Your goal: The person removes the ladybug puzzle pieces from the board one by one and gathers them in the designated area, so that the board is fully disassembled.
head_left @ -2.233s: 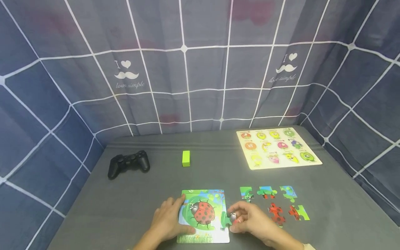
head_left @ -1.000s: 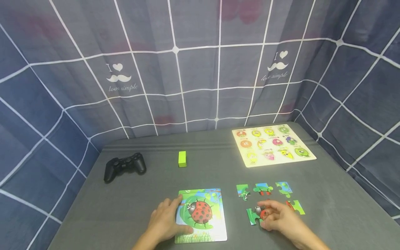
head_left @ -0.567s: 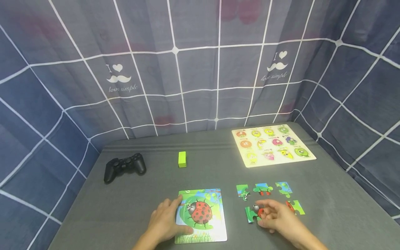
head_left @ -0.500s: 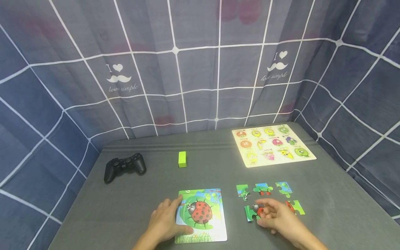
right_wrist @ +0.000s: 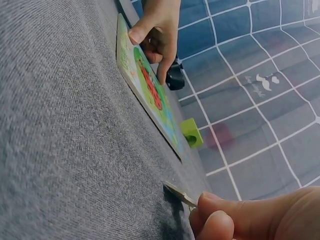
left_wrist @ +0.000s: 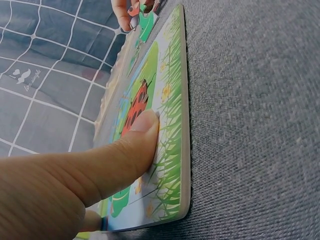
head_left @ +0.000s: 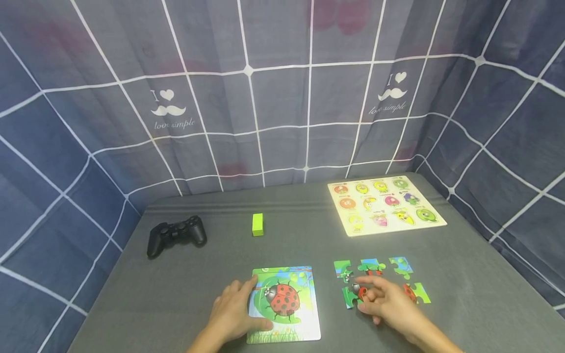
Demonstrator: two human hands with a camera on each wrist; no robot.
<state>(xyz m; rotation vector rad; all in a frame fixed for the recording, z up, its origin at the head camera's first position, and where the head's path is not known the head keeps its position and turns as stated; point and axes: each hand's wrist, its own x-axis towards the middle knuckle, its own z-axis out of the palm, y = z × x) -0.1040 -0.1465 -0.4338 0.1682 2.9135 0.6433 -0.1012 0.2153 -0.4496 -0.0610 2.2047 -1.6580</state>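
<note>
My left hand holds the left side of a square ladybug puzzle board, thumb on its printed face and fingers along the edge. In the left wrist view the thumb presses by the ladybug's red body. To the right, my right hand pinches a green jigsaw piece showing a grey and red part of the ladybug. The right wrist view shows this piece edge-on and tilted, close over the cloth. Behind it lie a green corner piece, a blue-green-red piece and a blue piece.
A red and lime piece lies right of my right hand. Farther back are a fruit picture board, a lime-green block and a black game controller. A grid-patterned curtain closes off the back and sides.
My right hand carried the piece rightward from beside the ladybug board, then shifted slightly left and away, close to the corner piece. The left hand keeps its place on the board.
</note>
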